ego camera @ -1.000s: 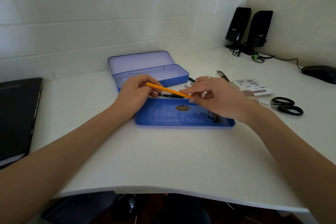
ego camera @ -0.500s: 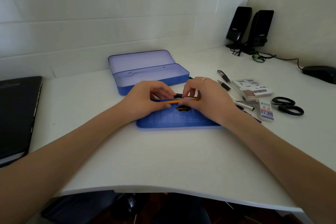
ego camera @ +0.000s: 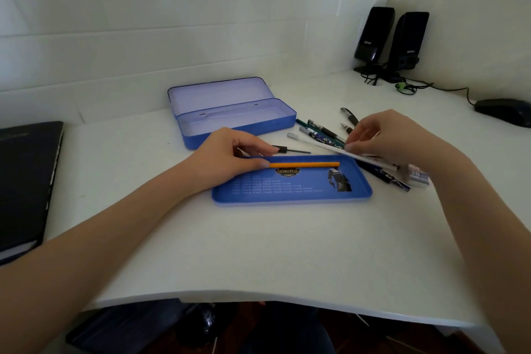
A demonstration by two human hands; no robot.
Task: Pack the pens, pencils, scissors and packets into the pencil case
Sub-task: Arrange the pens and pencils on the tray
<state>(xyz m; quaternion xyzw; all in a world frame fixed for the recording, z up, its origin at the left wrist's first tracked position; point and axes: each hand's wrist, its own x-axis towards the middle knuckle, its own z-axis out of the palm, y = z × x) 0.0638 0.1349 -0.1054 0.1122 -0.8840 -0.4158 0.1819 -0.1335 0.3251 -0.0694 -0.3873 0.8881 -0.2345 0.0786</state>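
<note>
The white counter (ego camera: 258, 253) carries everything, and the blue tray (ego camera: 290, 191) near its middle serves as the landmark. Well to the left of the tray lies a black laptop (ego camera: 26, 181). Far behind and to the right of the tray stand two black speakers (ego camera: 390, 40), with a dark mouse (ego camera: 505, 110) beside their cable. Just behind the tray sits the open pencil case (ego camera: 232, 116), its lid raised toward the wall and its long axis running left to right, parallel to the tray.

The left hand (ego camera: 230, 158) rests at the tray's left end, fingers curled, thumb and forefinger pinching the end of an orange pencil (ego camera: 304, 165). The pencil lies along the tray's back edge, its long axis left to right, the free end pointing right. A small black pen (ego camera: 290, 150) lies just behind the tray, beside the left fingers.

The right hand (ego camera: 388, 138) hovers over the tray's right rear corner, fingers closed on a white pen (ego camera: 324, 147) that slants from upper left down to the right. Under that hand, a cluster of pens (ego camera: 321, 131) fans toward the pencil case. A packet marked 2B (ego camera: 418, 177) lies just right of the tray.
</note>
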